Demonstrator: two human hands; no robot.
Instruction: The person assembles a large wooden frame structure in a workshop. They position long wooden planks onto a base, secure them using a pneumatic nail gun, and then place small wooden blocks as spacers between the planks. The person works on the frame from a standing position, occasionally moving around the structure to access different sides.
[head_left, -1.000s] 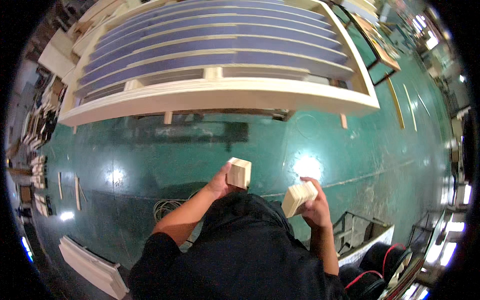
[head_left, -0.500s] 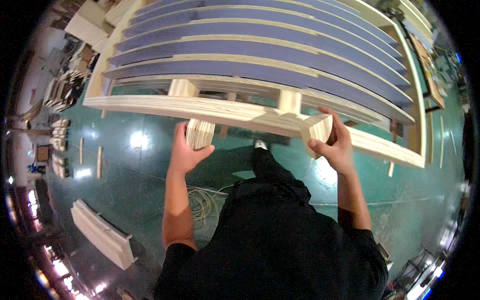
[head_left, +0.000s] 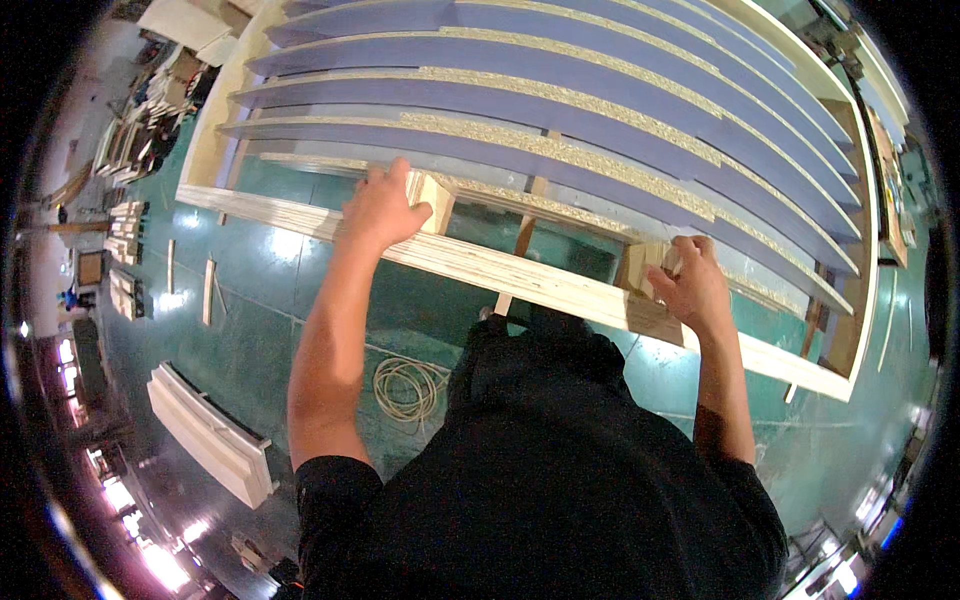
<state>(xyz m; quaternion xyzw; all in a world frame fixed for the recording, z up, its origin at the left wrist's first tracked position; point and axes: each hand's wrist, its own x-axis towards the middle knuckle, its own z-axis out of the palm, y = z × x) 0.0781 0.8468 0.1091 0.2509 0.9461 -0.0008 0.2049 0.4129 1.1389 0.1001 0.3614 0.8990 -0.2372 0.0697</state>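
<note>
Just inside near rail [head_left: 530,284]: left hand [head_left: 380,210] curled at left block [head_left: 437,204], right hand [head_left: 695,288] curled at right block [head_left: 642,266]; whether gripping, cannot tell. Probably best: blocks square to rail, even pressure.

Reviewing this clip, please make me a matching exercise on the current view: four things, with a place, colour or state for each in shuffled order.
Things
1. left hand
2. coiled cord
3. row of panels
4. stack of pale boards

Descriptions
A. blue-violet, inside the wooden frame
B. on the floor, at the picture's lower left
C. at a wooden block by the frame's front rail
D. on the floor, between the left forearm and the black clothing

Pairs: 1-C, 2-D, 3-A, 4-B
</note>
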